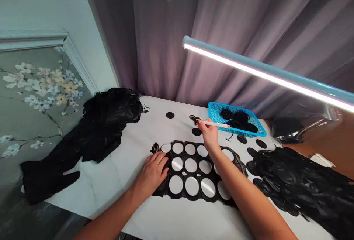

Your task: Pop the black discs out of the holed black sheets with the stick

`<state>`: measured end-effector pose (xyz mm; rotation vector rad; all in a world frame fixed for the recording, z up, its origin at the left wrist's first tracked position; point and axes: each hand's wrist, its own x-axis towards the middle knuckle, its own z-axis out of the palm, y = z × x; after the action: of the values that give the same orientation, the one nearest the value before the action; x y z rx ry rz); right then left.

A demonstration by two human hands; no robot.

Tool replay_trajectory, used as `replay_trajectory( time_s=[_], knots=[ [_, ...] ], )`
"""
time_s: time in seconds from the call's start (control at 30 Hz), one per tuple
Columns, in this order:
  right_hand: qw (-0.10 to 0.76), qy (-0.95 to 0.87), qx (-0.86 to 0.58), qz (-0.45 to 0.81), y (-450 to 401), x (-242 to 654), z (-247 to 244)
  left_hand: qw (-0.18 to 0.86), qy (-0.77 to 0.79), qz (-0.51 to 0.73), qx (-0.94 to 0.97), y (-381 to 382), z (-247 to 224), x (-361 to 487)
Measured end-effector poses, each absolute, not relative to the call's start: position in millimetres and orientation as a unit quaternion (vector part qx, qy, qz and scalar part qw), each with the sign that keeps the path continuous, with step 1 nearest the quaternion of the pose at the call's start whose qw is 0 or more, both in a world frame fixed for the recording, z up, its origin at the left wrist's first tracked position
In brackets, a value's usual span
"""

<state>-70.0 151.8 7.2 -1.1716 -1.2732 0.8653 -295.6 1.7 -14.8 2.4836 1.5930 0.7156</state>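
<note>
No text, label, brand, number or sign can be read.

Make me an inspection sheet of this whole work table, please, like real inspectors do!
Surface: white table, with grey streaks.
Job's things: black sheet with rows of white circles; pale pink stick.
Clutter: black discs lying about, blue basket holding black things, black heaps at both sides.
Hands: left hand rests on the sheet's left end; right hand pinches the stick above the sheet's far side.
Cables: nothing seen.
Surroundings: purplish curtain, lit tube lamp, flower picture.
</note>
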Motion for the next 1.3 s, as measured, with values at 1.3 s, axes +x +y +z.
replay_trajectory(
  time_s=[1.3],
  knots=[
    [0.514,-0.58,-0.493,0.394,6.6,27.0,26.5,0.534,0.447,0.341,0.631,34.3,21.9,-135.0]
  ],
)
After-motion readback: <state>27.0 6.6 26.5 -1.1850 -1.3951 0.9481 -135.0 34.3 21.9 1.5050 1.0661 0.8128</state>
